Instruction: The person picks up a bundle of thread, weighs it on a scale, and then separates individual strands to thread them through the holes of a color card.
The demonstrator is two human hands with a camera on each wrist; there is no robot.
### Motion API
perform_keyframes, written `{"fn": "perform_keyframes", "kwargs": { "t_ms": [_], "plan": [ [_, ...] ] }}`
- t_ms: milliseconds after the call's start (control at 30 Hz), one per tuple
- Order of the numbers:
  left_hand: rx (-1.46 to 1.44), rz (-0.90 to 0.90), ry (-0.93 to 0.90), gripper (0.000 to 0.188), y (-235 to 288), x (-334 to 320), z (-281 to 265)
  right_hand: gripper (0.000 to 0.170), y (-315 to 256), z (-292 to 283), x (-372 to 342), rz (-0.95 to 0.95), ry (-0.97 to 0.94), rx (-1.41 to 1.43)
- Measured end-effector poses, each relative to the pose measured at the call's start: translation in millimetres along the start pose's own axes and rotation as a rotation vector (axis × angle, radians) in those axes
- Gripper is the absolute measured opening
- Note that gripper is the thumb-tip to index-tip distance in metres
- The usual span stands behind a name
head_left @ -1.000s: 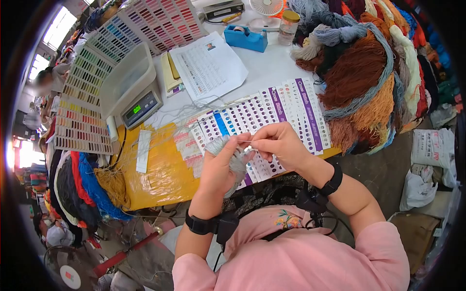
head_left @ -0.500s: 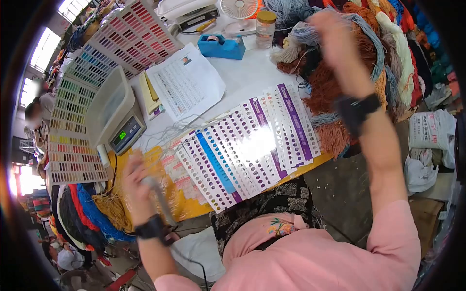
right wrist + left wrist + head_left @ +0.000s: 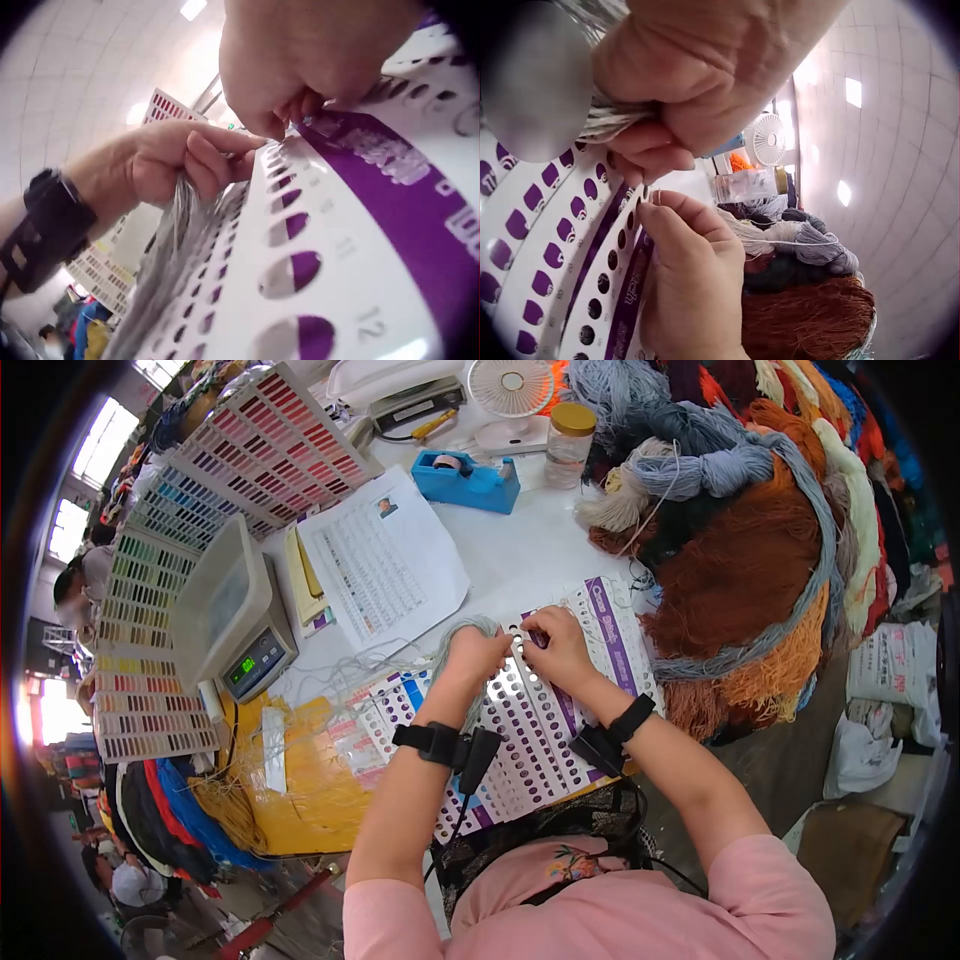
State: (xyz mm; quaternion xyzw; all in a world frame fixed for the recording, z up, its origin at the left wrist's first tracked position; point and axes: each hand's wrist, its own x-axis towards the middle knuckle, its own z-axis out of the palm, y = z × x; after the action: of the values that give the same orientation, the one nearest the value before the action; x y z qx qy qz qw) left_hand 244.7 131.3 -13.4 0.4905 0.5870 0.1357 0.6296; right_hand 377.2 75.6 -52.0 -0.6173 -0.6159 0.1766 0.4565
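Observation:
My left hand [image 3: 478, 655] grips a grey skein of thread [image 3: 450, 643], whose loop hangs over the back of the hand and trails beneath it. Close beside it, my right hand [image 3: 562, 650] bends over the top end of a white card with punched holes [image 3: 289, 225]. In the left wrist view, the thumb and forefinger of the right hand [image 3: 694, 281] pinch a thin pale strand [image 3: 657, 196] right at a hole near the card's edge. The left fingertips meet the same edge, almost touching the right ones.
More hole-punched cards with purple bands [image 3: 610, 625] fan out underneath. To the left are a scale [image 3: 258, 660] with a tray and a colour chart [image 3: 160, 610]. Behind lie printed sheets [image 3: 380, 550], a blue tape dispenser [image 3: 465, 482] and a jar [image 3: 570, 445]. Yarn hanks [image 3: 740, 570] heap up on the right.
Half a second ago the hands were wide apart, the left low at the left with the skein, the right over the yarn heap. Both have come together at the card's top end.

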Motion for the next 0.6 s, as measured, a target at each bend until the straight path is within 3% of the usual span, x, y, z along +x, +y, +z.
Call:
{"fn": "perform_keyframes", "kwargs": {
  "t_ms": [133,233,400,500,600],
  "plan": [
    [-0.090,-0.036,-0.049,0.014,-4,-4,-9,0.034,-10,-3,-7,-0.254,-0.073,-0.157],
    [-0.165,0.018,-0.043,0.015,-10,2,-6,0.036,-16,-3,-7,-0.260,-0.075,-0.136],
    [-0.023,0.130,0.047,0.012,-18,7,5,0.031,-12,-4,-5,-0.203,-0.021,0.001],
    [-0.562,0.105,-0.017,0.012,-7,-17,-13,0.025,-10,-2,-7,-0.138,-0.031,0.000],
    [-1.031,-0.054,-0.366,0.014,-6,-24,-36,0.015,-3,-1,-7,-0.152,-0.031,0.052]
  ]
}}
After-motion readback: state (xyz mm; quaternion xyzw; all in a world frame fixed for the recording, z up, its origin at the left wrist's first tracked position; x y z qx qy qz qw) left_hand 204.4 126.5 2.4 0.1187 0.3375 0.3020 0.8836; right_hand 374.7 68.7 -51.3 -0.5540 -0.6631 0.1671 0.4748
